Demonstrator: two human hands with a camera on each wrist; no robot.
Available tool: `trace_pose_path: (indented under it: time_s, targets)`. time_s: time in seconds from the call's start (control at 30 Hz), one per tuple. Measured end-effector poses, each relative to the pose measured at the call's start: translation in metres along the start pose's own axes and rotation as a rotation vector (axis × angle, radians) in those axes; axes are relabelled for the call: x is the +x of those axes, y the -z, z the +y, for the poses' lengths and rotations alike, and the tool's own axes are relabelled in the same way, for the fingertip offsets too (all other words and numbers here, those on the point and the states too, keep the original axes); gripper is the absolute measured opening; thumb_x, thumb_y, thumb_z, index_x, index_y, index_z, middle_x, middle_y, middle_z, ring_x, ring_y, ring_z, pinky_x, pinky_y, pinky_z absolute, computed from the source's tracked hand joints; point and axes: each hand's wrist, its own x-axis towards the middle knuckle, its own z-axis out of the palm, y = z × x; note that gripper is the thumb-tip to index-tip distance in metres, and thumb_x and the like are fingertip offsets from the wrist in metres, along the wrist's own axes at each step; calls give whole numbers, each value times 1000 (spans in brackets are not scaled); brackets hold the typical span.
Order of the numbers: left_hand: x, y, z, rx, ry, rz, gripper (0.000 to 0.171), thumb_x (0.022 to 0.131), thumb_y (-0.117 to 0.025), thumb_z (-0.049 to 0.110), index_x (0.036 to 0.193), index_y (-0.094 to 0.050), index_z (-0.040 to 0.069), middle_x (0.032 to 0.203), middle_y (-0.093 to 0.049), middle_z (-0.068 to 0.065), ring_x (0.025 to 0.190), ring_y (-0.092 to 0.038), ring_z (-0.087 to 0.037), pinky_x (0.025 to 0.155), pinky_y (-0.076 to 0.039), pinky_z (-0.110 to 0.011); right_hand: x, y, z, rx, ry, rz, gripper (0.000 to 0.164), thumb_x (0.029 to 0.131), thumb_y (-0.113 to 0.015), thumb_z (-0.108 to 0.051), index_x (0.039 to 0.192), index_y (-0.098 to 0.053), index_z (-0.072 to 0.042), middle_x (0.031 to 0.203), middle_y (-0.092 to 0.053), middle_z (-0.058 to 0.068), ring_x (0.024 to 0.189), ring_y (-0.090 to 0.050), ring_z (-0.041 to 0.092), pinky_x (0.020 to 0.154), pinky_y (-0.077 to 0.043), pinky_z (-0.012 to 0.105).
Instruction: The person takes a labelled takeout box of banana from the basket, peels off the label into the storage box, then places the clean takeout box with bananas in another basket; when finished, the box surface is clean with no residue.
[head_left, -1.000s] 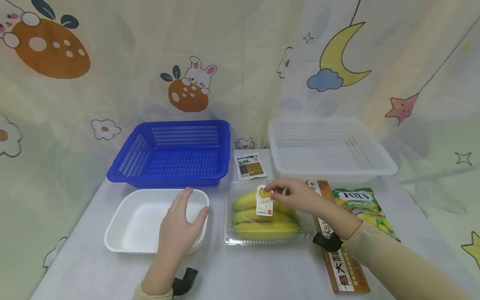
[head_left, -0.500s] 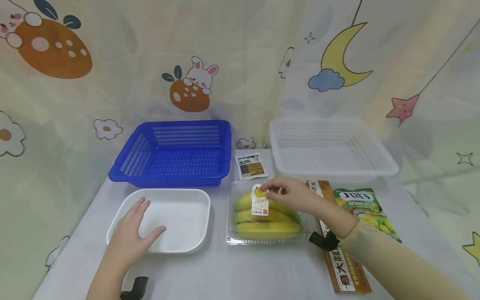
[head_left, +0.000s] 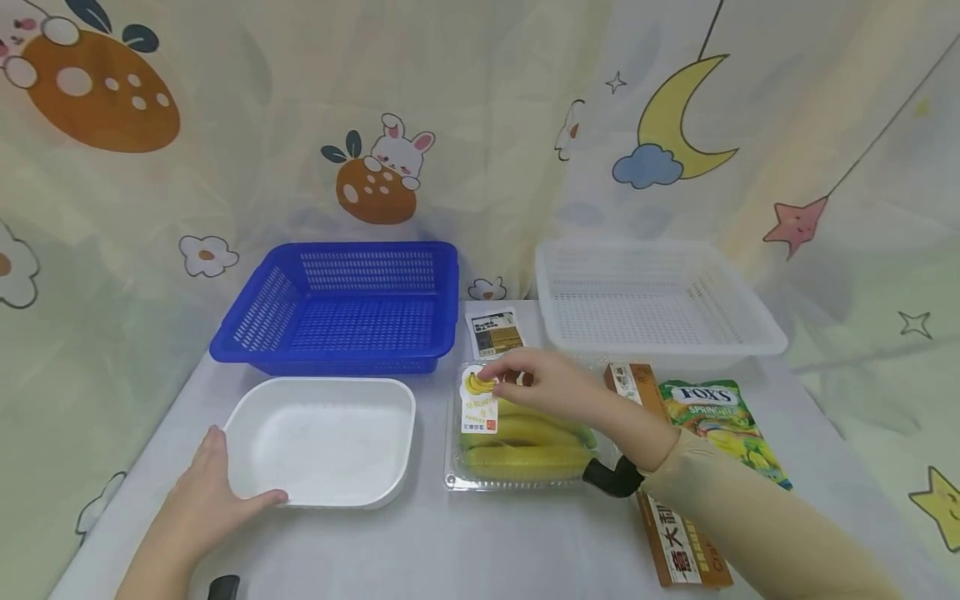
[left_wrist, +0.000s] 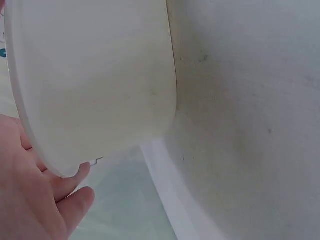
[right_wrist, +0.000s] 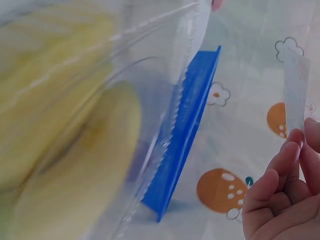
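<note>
A white label (head_left: 478,402) printed with yellow bananas was pinched between the thumb and fingertips of the right hand (head_left: 546,385), held over the left part of the clear container (head_left: 453,481) and, in the right wrist view, apart from its lid. Inside the container lay bananas (head_left: 525,458). Left of the container stood a white tray (head_left: 322,442); the left hand (head_left: 198,504) was at the tray's near left corner, thumb spread from the fingers along the rim. How firmly it touched could not be told. Just behind the container lay a small sachet (head_left: 495,335). Behind it to the left stood a blue basket (head_left: 356,350), and behind it to the right a white basket (head_left: 660,300). Right of the container lay a long brown box (head_left: 678,542), partly hidden by the right forearm, then a green FOX'S packet (head_left: 723,429).
</note>
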Motion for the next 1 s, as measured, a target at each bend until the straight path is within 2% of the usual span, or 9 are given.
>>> trace_pose_path:
  time_s: [0.07,0.27,0.43,0.7,0.83,1.0]
  targets:
    - [0,0,-2,1,12,-12,130,66,-67,62,136,11,-16,142,4,-39,129,-7,-55,96,-19,-67,7,-3,-9,11,3,-12,20,87,-59,-24,106,-65,-24,101,-64,-12,80,-52,8,68,-47,23]
    - [0,-2,-2,13,30,-19,129,66,-65,64,137,7,-16,143,3,-38,129,-10,-55,96,-19,-67,33,-16,-34,90,46,-72,21,88,-58,-20,108,-65,-20,102,-64,-9,83,-53,10,71,-48,22]
    - [0,-2,2,22,58,-26,130,66,-63,67,137,7,-16,143,2,-37,128,-12,-54,97,-20,-67,60,-31,-49,140,12,-121,21,88,-58,-18,107,-66,-19,99,-64,-8,84,-51,11,70,-46,19]
    - [4,-3,8,66,96,-48,133,62,-62,72,137,4,-16,143,-1,-37,126,-16,-56,97,-20,-67,101,-52,-56,204,-56,-136,20,88,-60,-21,106,-66,-22,107,-63,-9,96,-54,5,83,-46,18]
    - [5,-3,8,65,123,-66,135,61,-60,75,137,5,-15,143,1,-37,126,-15,-56,97,-21,-67,116,-61,-59,193,-72,-172,20,87,-60,-22,106,-66,-23,107,-63,-10,97,-55,4,84,-46,16]
    - [2,-3,4,57,138,-63,136,61,-59,76,138,8,-13,143,4,-36,127,-14,-55,96,-21,-67,133,-75,-63,160,-49,-245,18,87,-61,-24,104,-66,-23,102,-62,-11,95,-53,3,81,-46,15]
